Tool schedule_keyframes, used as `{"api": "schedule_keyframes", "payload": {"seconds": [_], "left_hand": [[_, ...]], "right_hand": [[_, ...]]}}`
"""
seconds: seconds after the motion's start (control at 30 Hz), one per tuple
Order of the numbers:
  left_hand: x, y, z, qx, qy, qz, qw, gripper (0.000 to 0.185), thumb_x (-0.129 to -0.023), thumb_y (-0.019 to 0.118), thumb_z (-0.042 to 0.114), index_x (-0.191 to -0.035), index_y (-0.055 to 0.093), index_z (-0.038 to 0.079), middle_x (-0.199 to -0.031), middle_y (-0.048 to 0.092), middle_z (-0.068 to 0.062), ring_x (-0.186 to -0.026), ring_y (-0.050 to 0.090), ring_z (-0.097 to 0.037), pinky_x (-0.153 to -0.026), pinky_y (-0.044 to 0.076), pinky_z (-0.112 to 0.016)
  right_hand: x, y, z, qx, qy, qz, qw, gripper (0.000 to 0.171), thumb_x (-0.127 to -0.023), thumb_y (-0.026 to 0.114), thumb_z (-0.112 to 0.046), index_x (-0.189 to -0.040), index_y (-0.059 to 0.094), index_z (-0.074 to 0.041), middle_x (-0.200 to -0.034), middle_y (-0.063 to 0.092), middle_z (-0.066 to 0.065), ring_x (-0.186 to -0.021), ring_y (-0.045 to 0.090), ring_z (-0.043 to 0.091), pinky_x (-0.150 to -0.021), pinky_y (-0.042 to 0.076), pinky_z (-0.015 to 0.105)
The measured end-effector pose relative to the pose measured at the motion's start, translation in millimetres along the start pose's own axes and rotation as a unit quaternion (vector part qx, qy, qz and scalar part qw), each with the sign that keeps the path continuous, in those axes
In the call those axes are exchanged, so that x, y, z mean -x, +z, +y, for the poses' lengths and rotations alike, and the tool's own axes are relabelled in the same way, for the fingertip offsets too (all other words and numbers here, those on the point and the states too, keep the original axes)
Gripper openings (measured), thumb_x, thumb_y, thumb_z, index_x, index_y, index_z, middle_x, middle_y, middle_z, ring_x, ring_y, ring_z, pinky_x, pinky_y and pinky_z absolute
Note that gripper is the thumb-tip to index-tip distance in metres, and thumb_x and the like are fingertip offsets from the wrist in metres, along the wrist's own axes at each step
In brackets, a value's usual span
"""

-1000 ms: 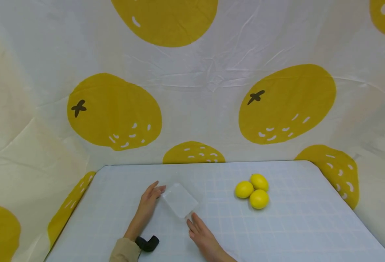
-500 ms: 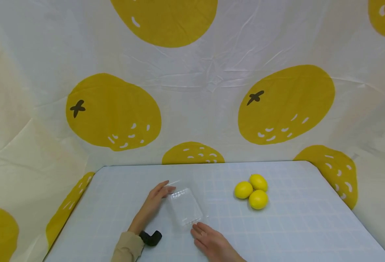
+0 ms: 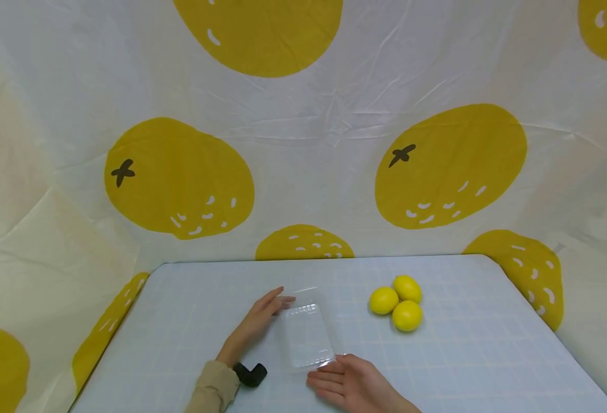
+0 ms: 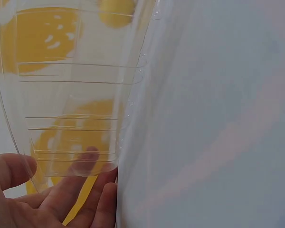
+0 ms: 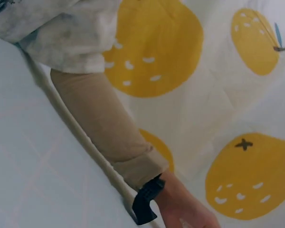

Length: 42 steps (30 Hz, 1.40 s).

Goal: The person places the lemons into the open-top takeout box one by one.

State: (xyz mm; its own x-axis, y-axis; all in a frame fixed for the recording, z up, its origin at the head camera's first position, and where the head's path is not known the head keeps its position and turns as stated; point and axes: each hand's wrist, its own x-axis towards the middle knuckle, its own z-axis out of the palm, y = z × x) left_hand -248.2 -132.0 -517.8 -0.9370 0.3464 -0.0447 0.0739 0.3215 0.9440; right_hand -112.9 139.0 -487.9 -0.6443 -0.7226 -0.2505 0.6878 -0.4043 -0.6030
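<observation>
A clear plastic container [image 3: 308,338], with ribbed ends and a flat rim, is between both hands in the head view. My left hand [image 3: 259,318] holds its far left corner. In the left wrist view, the thumb of that hand [image 4: 52,204] lies on one side of the see-through container [image 4: 71,95], and fingers show through the plastic from the other. My right hand [image 3: 355,384] is at the near right corner, fingers extended to the left just below the near edge, its upper digit touching the corner. The right wrist view shows the left hand [image 5: 190,209] but not the right one.
Three yellow lemons [image 3: 407,315] sit clustered on the pale checked tablecloth [image 3: 463,355], right of the container. A black wrist strap [image 3: 252,375] is at the left sleeve [image 3: 216,381]. Behind the table hangs a white cloth [image 3: 308,183] printed with yellow fruit.
The container has moved right and toward me and turned, its long sides now pointing more nearly away from me. Both hands have shifted right with it; the right hand has rolled to show more palm.
</observation>
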Motion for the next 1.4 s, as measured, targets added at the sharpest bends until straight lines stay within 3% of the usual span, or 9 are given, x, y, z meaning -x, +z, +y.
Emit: {"api": "schedule_keyframes", "payload": {"seconds": [0.3,0.53,0.67,0.8,1.07,1.4], "left_hand": [[-8.4,12.1,3.3,-0.008,0.025,-0.039,0.9989,0.054,-0.108,0.040,0.030,-0.152,0.032,0.000,-0.132,0.063,-0.004,-0.127,0.051,-0.028,-0.112,0.034,-0.052],[-12.5,15.0,2.4,-0.019,0.034,-0.052,0.9979,0.049,-0.109,0.037,0.022,-0.152,0.032,0.000,-0.129,0.065,-0.003,-0.124,0.051,-0.026,-0.107,0.039,-0.047],[-14.0,16.1,-1.4,-0.011,0.032,-0.050,0.9982,0.051,-0.109,0.038,0.026,-0.153,0.031,0.002,-0.128,0.065,-0.003,-0.118,0.053,-0.024,-0.105,0.039,-0.044],[-13.0,18.4,-6.9,0.008,0.034,-0.034,0.9988,0.055,-0.108,0.039,0.033,-0.154,0.030,0.005,-0.129,0.065,-0.002,-0.119,0.054,-0.024,-0.106,0.039,-0.044],[-7.4,26.2,-13.9,0.020,0.075,0.042,0.9961,0.049,-0.106,0.047,0.032,-0.146,0.043,0.005,-0.129,0.064,-0.006,-0.119,0.058,-0.026,-0.103,0.043,-0.042],[-2.4,28.3,-12.8,0.014,0.087,0.047,0.9950,0.046,-0.107,0.045,0.031,-0.146,0.044,0.007,-0.126,0.066,-0.001,-0.122,0.055,-0.023,-0.108,0.038,-0.047]], "right_hand": [[7,-3,3,-0.044,0.012,-0.012,0.999,0.068,-0.107,0.036,-0.033,-0.146,0.016,0.019,-0.148,0.038,0.031,-0.139,0.040,0.035,-0.116,0.028,0.039],[8,1,10,-0.067,0.012,-0.013,0.998,0.074,-0.107,0.036,-0.035,-0.147,0.007,0.020,-0.151,0.034,0.031,-0.142,0.035,0.037,-0.117,0.025,0.041],[5,1,13,-0.074,0.014,-0.013,0.997,0.073,-0.107,0.034,-0.035,-0.147,0.007,0.020,-0.151,0.033,0.032,-0.143,0.033,0.038,-0.117,0.025,0.042],[3,-3,15,-0.064,0.009,-0.011,0.998,0.071,-0.107,0.033,-0.034,-0.147,0.012,0.020,-0.150,0.036,0.031,-0.141,0.036,0.037,-0.117,0.026,0.042],[1,-10,16,-0.038,-0.002,-0.020,0.999,0.066,-0.107,0.030,-0.034,-0.148,0.019,0.017,-0.151,0.036,0.030,-0.141,0.037,0.036,-0.117,0.026,0.043],[-5,-7,19,-0.063,0.007,-0.024,0.998,0.066,-0.106,0.033,-0.032,-0.148,0.018,0.017,-0.150,0.036,0.030,-0.141,0.036,0.035,-0.117,0.025,0.042]]}}
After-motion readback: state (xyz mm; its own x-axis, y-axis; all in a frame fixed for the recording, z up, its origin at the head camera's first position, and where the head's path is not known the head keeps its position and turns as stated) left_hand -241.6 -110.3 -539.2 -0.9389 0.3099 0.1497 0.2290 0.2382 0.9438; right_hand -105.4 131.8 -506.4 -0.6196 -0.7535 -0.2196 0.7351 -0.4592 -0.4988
